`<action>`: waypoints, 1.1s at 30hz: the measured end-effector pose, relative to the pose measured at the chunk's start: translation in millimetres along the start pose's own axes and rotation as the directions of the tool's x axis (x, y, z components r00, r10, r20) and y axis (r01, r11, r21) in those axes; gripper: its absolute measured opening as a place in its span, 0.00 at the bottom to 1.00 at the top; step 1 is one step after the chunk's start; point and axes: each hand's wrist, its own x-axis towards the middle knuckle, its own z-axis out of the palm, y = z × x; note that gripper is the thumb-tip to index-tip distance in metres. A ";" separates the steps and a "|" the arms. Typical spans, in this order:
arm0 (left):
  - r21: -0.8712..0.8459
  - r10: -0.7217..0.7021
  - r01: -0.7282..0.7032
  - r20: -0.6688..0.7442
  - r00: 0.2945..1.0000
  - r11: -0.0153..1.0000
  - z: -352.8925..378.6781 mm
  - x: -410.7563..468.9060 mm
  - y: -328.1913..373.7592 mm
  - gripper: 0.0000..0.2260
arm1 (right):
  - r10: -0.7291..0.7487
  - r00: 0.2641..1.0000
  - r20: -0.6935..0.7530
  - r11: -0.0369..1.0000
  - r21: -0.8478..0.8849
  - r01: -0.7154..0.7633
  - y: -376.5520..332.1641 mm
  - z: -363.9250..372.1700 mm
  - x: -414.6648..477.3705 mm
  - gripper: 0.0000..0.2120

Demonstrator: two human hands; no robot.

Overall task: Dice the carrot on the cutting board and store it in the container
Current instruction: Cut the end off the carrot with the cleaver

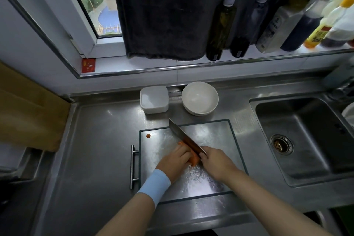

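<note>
An orange carrot lies on the steel cutting board, mostly hidden under my hands. My left hand, with a light blue wristband, holds the carrot down with curled fingers. My right hand grips the handle of a knife; its blade runs lengthwise along the carrot, tip pointing up-left. A small carrot bit sits at the board's far left corner. The white square container stands behind the board, open.
A white bowl sits right of the container. The sink is to the right. Several bottles line the windowsill, beside a hanging dark towel. A wooden board leans at the left.
</note>
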 end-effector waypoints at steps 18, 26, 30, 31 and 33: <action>-0.007 -0.067 0.067 -0.031 0.997 0.998 8.4 2.1 8.7 0.07 | -0.020 0.999 0.032 0.998 -0.052 0.022 8.1 -13.7 -3.2 0.13; -0.044 -0.103 0.100 -0.058 0.993 0.994 10.6 12.0 15.5 0.09 | -0.010 1.000 0.011 0.998 -0.061 0.011 8.9 -19.2 -6.3 0.13; -0.028 -0.127 0.126 -0.041 0.991 0.992 7.8 8.0 16.9 0.08 | -0.017 1.000 0.018 0.996 -0.092 0.019 5.9 -25.0 -7.0 0.13; -0.020 -0.127 0.126 -0.047 0.991 0.992 7.1 7.5 17.6 0.08 | -0.019 1.000 0.011 0.995 -0.094 0.020 4.4 -26.1 -8.0 0.13; -0.002 -0.121 0.121 -0.068 0.990 0.993 7.4 8.1 19.0 0.07 | -0.023 1.000 -0.012 0.996 -0.088 0.022 1.0 -27.6 -11.0 0.14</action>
